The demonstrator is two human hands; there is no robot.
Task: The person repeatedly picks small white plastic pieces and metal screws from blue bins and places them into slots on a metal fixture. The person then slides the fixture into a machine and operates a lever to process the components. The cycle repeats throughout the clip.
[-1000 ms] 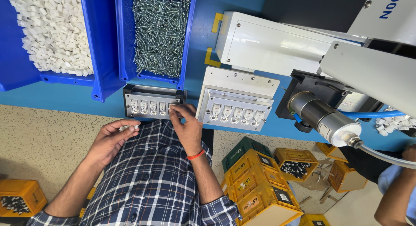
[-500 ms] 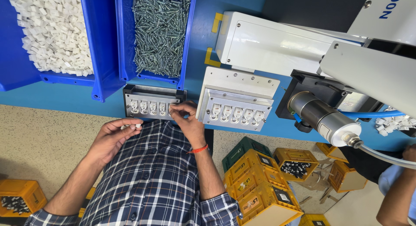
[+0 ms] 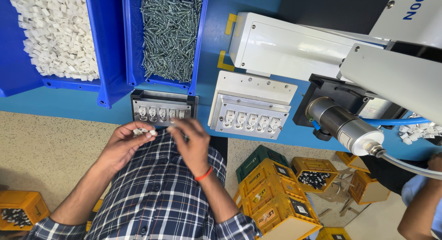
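Observation:
My left hand [image 3: 123,143] is cupped around a few small white plastic parts [image 3: 140,131], just below the edge of the blue table. My right hand [image 3: 191,141], with a red band on the wrist, is blurred. It hovers beside the left hand, its fingertips just under the dark metal fixture [image 3: 162,98]. That fixture holds a row of several white parts in its slots. Whether the right fingers pinch anything is unclear. A second, white fixture [image 3: 251,90] with a similar row sits to the right.
Two blue bins stand at the back: one of white plastic parts [image 3: 108,60], one of screws [image 3: 170,32]. A white machine [image 3: 294,46] with a grey motor cylinder [image 3: 345,127] fills the right. Yellow crates [image 3: 271,189] sit on the floor. Another person's arm [image 3: 421,207] shows at lower right.
My right hand has drawn back from the dark fixture's slots toward my left hand. The left hand has stayed in place with the white parts.

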